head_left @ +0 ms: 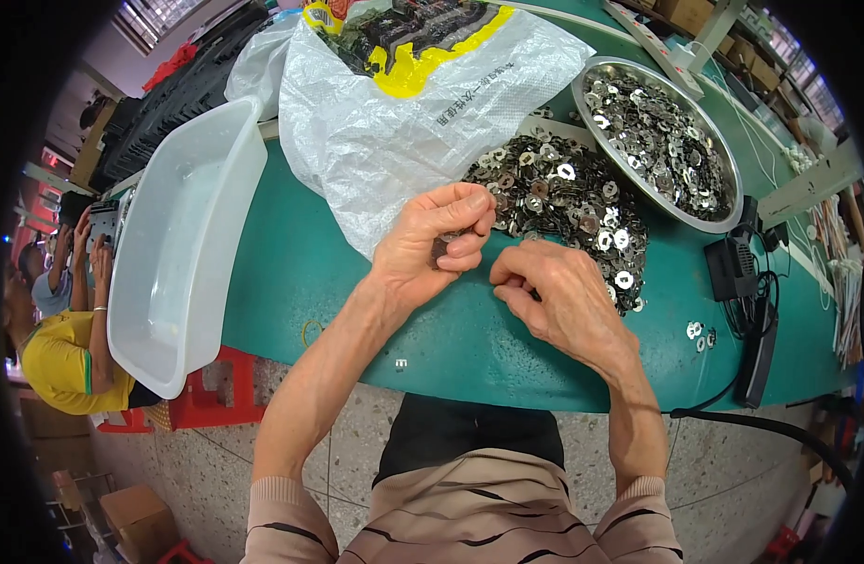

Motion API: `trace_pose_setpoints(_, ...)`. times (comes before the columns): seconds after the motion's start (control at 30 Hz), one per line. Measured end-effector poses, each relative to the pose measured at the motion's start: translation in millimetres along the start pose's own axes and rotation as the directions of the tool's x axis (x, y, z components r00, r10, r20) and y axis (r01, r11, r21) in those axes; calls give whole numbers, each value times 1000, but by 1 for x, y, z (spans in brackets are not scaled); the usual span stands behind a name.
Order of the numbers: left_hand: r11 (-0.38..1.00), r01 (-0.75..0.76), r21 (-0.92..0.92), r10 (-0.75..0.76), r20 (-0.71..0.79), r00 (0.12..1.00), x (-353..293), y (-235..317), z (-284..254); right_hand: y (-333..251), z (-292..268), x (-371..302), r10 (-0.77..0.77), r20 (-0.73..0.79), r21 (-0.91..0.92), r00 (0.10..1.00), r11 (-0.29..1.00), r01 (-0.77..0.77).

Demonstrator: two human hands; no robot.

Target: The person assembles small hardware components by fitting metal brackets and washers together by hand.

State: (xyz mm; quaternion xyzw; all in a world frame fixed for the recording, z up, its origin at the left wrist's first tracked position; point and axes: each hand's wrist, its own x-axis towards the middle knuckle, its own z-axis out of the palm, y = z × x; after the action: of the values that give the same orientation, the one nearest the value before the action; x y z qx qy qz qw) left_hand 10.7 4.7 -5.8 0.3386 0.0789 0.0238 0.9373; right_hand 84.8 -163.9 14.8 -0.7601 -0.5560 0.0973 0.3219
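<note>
My left hand (pixel 415 242) is closed in front of me, above the near side of the table. Small dark metal washers (pixel 441 248) show between its curled fingers and palm. To its right, my right hand (pixel 568 291) has its fingers bent in and thumb drawn toward them. Whatever its fingertips hold, if anything, is hidden. Just beyond that hand spreads a heap of flat metal washers (pixel 606 193) with shaped holes, some shiny and some dark. A round steel bowl (pixel 734 209) full of the same pieces stands at the heap's right.
A white woven sack (pixel 357 141) lies behind my left hand. An off-white plastic tub (pixel 236 155) stands at the table's left edge. On the right are several loose washers (pixel 700 343), a black power adapter (pixel 730 268) and cables. A person in yellow (pixel 65 362) sits far left.
</note>
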Motion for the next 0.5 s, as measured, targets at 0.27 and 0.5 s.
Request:
trace_pose_setpoints(0.27, 1000, 19, 3, -19, 14, 1000, 0, 1, 0, -1, -15, 6, 321, -69, 745, 944, 646, -166)
trace_pose_setpoints(0.5, 987, 49, 150, -49, -6, 999, -3, -2, 8, 4, -15, 6, 434, -46, 907, 900, 395, -144)
